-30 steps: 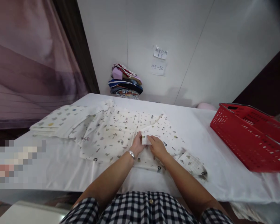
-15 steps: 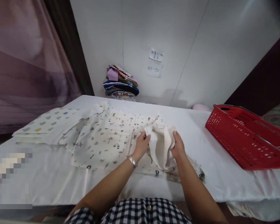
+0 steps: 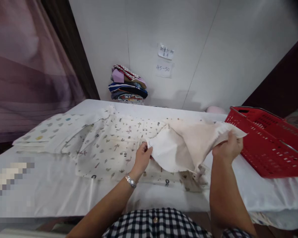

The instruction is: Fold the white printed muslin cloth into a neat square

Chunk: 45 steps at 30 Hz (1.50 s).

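A white patterned cloth [image 3: 119,142] lies spread over the table's white cover [image 3: 64,195]. My left hand [image 3: 142,158] pinches one corner of its lifted flap [image 3: 186,142], whose plain cream underside faces me. My right hand [image 3: 227,147] grips the other corner and holds it up to the right, close to the red basket [image 3: 270,145]. The flap is stretched in the air between both hands. A silver bracelet is on my left wrist.
A second folded cloth with coloured spots [image 3: 49,129] lies at the table's left. A stack of folded clothes [image 3: 127,84] sits against the back wall under two paper notes [image 3: 165,61]. A pink curtain [image 3: 27,66] hangs at left.
Both hands were together on the folded corner lying flat. My right hand has lifted and pulled its corner out to the right, opening the flap; my left hand stayed nearly in place.
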Each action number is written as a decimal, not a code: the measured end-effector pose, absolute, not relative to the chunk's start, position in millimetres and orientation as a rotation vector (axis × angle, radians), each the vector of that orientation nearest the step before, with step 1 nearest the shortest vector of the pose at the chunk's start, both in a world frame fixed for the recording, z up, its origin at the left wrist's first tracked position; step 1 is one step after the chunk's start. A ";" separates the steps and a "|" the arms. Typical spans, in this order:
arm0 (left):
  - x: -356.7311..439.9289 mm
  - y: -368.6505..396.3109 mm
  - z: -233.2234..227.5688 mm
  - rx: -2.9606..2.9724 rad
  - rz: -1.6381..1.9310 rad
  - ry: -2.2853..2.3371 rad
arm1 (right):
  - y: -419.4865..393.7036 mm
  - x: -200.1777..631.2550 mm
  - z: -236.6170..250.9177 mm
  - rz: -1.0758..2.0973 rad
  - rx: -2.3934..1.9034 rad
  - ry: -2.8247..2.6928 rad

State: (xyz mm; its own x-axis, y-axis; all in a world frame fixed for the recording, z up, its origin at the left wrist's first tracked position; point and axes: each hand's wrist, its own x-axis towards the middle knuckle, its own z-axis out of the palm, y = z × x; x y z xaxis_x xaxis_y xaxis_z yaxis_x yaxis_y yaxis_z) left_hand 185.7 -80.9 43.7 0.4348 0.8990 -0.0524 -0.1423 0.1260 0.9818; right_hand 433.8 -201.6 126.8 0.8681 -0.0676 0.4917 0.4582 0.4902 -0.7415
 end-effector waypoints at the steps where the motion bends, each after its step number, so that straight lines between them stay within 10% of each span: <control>1: 186.7 -84.2 46.0 1.215 0.879 0.782 | -200.6 428.1 125.9 -0.380 -1.091 -0.472; 8: 198.4 -112.4 51.3 1.375 0.768 0.623 | -180.5 321.2 69.8 0.070 -1.619 -1.287; 45: 189.4 -116.7 63.3 1.843 0.659 0.646 | -196.0 300.4 64.8 -0.033 -1.835 -1.703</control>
